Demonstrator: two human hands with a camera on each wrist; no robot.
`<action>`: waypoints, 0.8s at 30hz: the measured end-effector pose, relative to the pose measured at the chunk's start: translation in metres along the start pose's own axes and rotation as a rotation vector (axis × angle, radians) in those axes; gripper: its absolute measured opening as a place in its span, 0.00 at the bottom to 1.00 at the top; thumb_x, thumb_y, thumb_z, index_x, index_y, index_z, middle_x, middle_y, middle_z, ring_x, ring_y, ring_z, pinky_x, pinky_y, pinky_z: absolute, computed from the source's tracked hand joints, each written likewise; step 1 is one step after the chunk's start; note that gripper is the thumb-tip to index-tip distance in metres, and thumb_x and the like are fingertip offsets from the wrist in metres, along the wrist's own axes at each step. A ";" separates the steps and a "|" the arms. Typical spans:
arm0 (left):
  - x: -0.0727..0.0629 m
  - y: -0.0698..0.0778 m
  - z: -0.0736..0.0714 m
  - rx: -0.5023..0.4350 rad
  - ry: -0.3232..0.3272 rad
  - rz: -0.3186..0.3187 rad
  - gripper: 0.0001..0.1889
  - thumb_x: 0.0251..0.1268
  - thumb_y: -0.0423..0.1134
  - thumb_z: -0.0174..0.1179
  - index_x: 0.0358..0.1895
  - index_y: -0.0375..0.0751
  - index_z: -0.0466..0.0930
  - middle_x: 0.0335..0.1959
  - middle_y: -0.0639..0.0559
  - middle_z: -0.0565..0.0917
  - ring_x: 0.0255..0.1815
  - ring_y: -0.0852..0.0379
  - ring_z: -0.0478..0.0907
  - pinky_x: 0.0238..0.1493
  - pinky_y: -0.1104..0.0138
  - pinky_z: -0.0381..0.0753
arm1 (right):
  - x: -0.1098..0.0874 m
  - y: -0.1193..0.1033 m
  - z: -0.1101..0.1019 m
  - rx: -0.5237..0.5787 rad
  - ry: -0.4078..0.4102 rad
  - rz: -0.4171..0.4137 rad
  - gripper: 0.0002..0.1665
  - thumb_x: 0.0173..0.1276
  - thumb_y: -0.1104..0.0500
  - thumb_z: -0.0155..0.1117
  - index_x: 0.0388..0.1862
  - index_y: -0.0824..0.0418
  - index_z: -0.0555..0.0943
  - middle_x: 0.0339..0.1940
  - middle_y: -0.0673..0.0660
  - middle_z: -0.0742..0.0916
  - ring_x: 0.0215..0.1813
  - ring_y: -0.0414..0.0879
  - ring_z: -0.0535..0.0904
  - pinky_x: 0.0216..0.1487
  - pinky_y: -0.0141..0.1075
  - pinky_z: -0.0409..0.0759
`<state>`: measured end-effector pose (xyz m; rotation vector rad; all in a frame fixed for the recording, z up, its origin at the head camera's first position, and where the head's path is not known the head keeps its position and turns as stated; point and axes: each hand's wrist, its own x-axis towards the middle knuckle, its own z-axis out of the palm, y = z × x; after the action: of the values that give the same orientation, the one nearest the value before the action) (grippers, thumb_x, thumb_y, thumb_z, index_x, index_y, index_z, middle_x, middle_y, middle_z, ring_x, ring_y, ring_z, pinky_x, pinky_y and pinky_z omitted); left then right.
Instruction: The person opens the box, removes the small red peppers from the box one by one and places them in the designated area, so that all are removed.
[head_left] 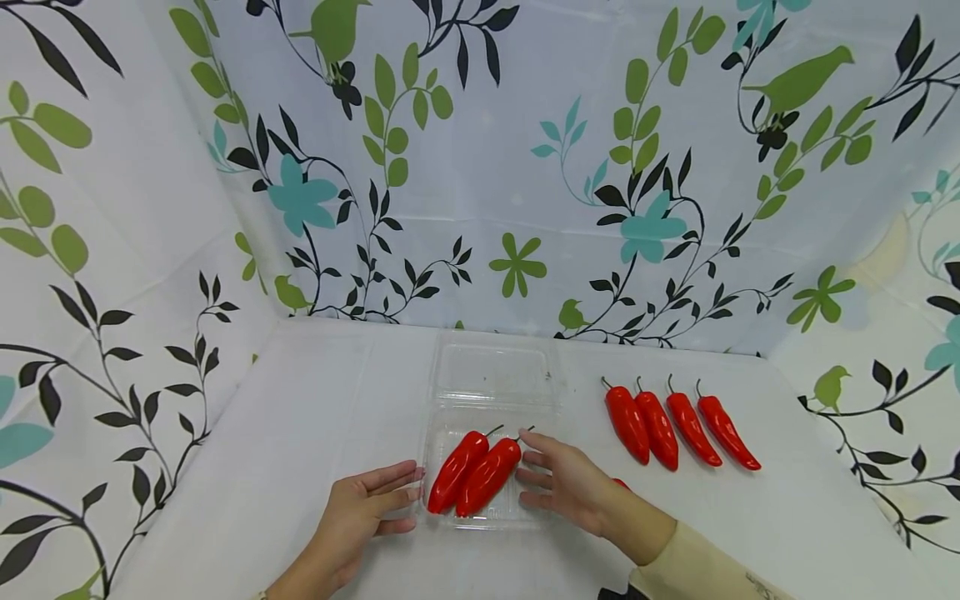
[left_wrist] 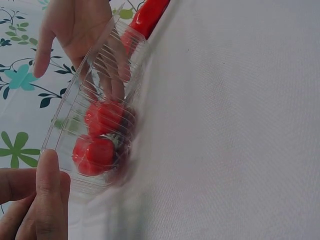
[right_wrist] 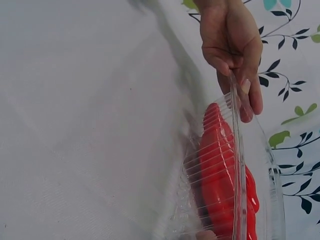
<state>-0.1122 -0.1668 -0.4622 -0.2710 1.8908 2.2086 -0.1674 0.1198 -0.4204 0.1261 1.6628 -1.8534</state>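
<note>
A clear plastic clamshell box [head_left: 452, 421] lies with its lid [head_left: 493, 372] folded back, away from me. Inside are two glossy red chili peppers, the left one [head_left: 457, 472] and the right one [head_left: 491, 477], slanted side by side. My left hand [head_left: 358, 518] is at the box's left edge, its fingers fairly straight. In the left wrist view, its thumb [left_wrist: 48, 172] touches the rim. On the other side, my right hand [head_left: 573, 483] reaches over the box's right part, fingers extended close to the right pepper. Between its thumb and fingers I see nothing gripped.
Several more red chili peppers [head_left: 661, 429] stand in a slanted row on the white table [head_left: 330, 400], right of the box. Another pepper [head_left: 621, 483] is mostly hidden behind my right forearm. A leaf-and-bird patterned curtain [head_left: 480, 167] encloses the back and sides.
</note>
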 end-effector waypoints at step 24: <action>0.000 -0.001 0.001 0.013 0.013 -0.001 0.26 0.66 0.28 0.65 0.66 0.24 0.73 0.60 0.35 0.81 0.53 0.46 0.85 0.42 0.55 0.89 | 0.018 0.007 0.004 0.010 0.049 -0.071 0.39 0.74 0.49 0.62 0.72 0.73 0.62 0.69 0.68 0.71 0.69 0.63 0.70 0.68 0.55 0.73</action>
<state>-0.1121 -0.1654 -0.4633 -0.2851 1.9111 2.1982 -0.1768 0.1091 -0.4345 0.1188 1.7118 -1.9258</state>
